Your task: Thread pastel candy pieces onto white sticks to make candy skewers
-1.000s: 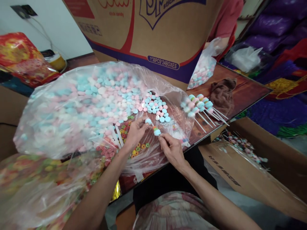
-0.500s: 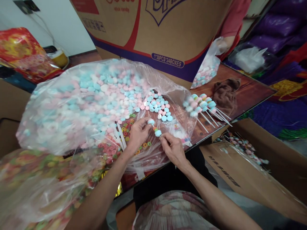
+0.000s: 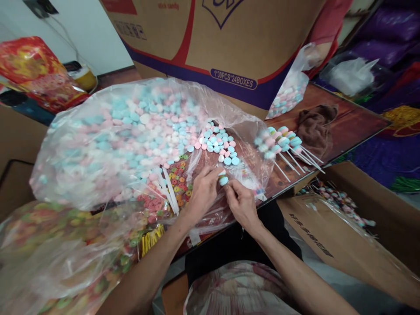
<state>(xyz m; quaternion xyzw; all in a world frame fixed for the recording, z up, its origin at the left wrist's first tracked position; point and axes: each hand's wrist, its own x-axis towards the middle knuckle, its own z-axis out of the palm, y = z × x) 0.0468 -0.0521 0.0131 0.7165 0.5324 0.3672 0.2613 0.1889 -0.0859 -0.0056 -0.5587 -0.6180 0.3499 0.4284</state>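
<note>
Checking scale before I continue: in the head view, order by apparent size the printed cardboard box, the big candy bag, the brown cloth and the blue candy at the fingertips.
1. big candy bag; printed cardboard box, cropped, looks comparable, so unsure
2. brown cloth
3. blue candy

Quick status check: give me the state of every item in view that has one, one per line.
Left hand: pinching the candies on the stick.
Right hand: gripping the stick from below.
Candy stick: held between both hands, blue candy on it.
Big candy bag: open, candies spilling at its mouth.
Finished sticks: lying piled on the table.
Brown cloth: crumpled.
Small candy bag: held up by another person.
</note>
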